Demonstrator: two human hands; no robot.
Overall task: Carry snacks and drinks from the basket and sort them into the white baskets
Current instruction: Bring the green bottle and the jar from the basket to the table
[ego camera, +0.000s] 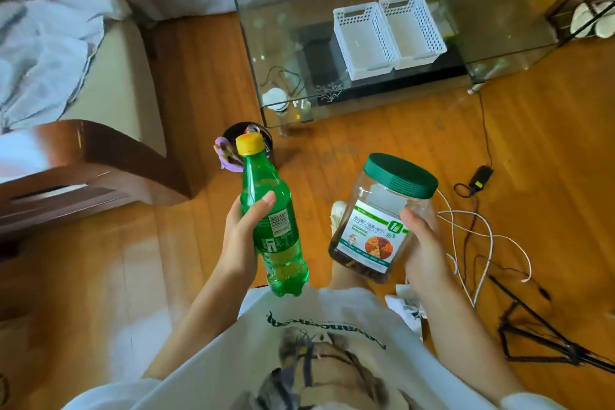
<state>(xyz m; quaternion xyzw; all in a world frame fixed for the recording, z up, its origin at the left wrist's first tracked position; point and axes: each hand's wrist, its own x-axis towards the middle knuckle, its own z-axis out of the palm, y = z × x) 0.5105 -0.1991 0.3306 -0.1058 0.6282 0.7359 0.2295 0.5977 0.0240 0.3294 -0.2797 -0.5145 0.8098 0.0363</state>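
Observation:
My left hand [242, 236] grips a green soda bottle [271, 210] with a yellow cap, held upright in front of my chest. A clear nut jar [376, 220] with a dark green lid and a white-green label sits tilted in my right hand [422, 243]. Far ahead, two white perforated baskets [389, 33] stand side by side on the glass coffee table [266, 43]; both look bare inside. A dark round basket [253, 136] on the floor behind the bottle cap holds a can and a purple item, partly hidden.
A wooden armchair [100, 156] with a pale cushion and cloth stands at left. White and dark cables with a power adapter [479, 176] lie on the wooden floor at right, near a black tripod [545, 336]. A shelf edge shows at the far right.

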